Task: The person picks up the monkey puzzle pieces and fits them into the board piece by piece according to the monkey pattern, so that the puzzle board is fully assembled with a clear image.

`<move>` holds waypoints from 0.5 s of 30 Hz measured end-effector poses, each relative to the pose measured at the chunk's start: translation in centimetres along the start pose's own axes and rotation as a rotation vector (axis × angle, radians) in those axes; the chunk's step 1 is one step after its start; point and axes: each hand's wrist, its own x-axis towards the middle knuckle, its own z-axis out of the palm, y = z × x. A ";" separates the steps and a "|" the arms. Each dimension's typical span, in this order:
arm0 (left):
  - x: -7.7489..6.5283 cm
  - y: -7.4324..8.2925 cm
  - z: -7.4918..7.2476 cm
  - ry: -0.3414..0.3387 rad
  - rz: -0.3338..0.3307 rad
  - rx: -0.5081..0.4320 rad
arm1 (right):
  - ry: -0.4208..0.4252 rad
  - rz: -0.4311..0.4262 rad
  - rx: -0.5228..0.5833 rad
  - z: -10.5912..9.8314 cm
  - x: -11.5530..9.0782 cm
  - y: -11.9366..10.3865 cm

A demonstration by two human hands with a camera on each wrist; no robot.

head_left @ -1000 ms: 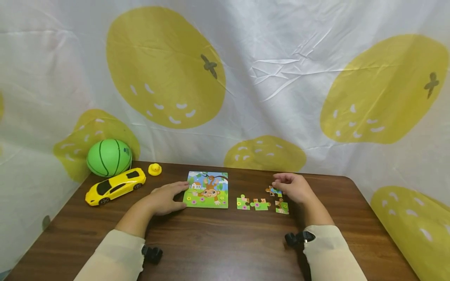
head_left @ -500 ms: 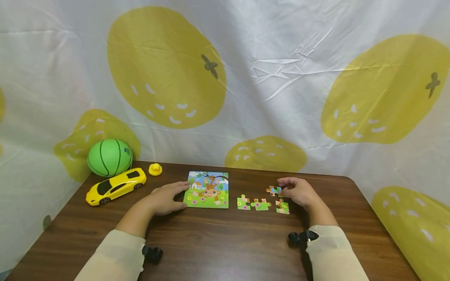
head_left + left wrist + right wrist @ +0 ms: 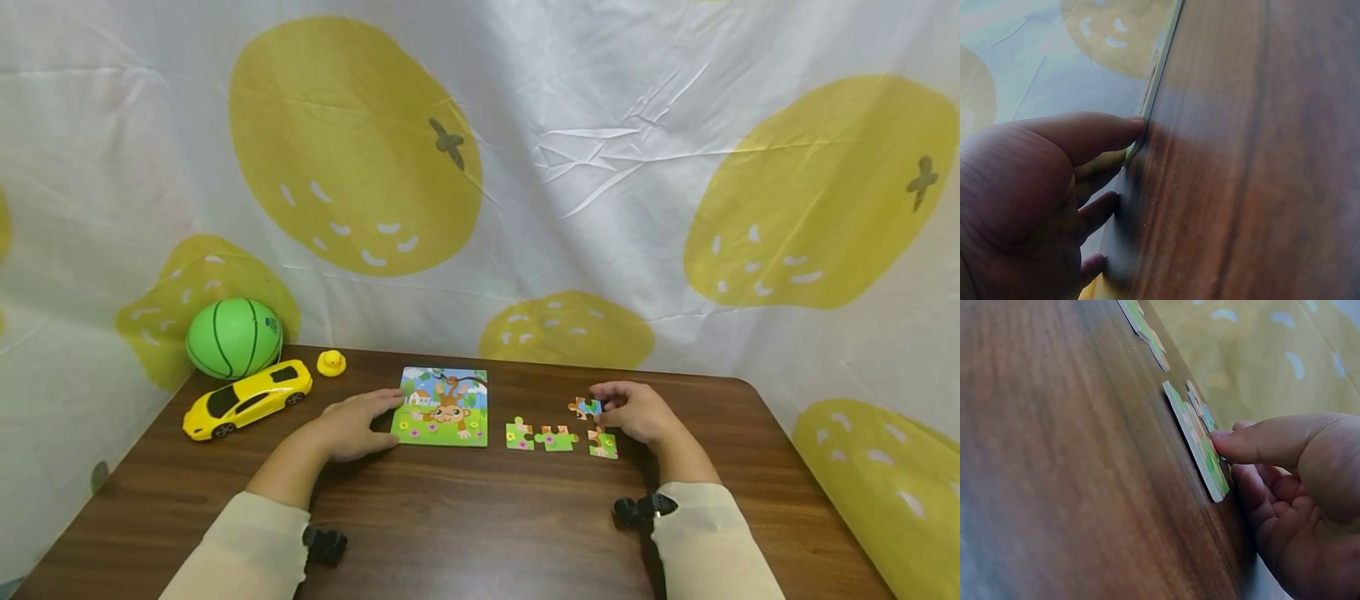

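Observation:
A square monkey picture puzzle (image 3: pixel 442 421) lies flat on the table. Its left side is touched by my left hand (image 3: pixel 358 427), thumb at the near corner and fingers spread along the edge. To the right, my right hand (image 3: pixel 637 412) pinches the side of a blue-and-brown jigsaw piece (image 3: pixel 585 407) between thumb and fingers, the piece lying at table level. Just in front of it is a green-and-brown jigsaw piece (image 3: pixel 603 444). Two more green pieces, one with a pink flower (image 3: pixel 557 438) and one with a yellow flower (image 3: pixel 517 434), lie between there and the puzzle.
At the back left stand a green ball (image 3: pixel 234 337), a yellow toy car (image 3: pixel 246 398) and a small yellow duck (image 3: pixel 331 362). Behind the wooden table (image 3: pixel 465 517) hangs a white curtain (image 3: pixel 570 75) with yellow fruit prints.
My right hand has shifted a little right and toward me, uncovering more of the blue-and-brown jigsaw piece, which keeps its place. The left hand has stayed still at the puzzle.

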 end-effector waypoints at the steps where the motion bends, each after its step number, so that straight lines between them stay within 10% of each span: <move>1: 0.0 0.0 0.0 0.000 0.000 -0.001 | 0.001 -0.001 -0.001 0.0 0.0 0.0; 15: 0.0 0.0 0.0 0.002 0.001 0.004 | 0.047 -0.005 -0.069 0.2 0.3 0.0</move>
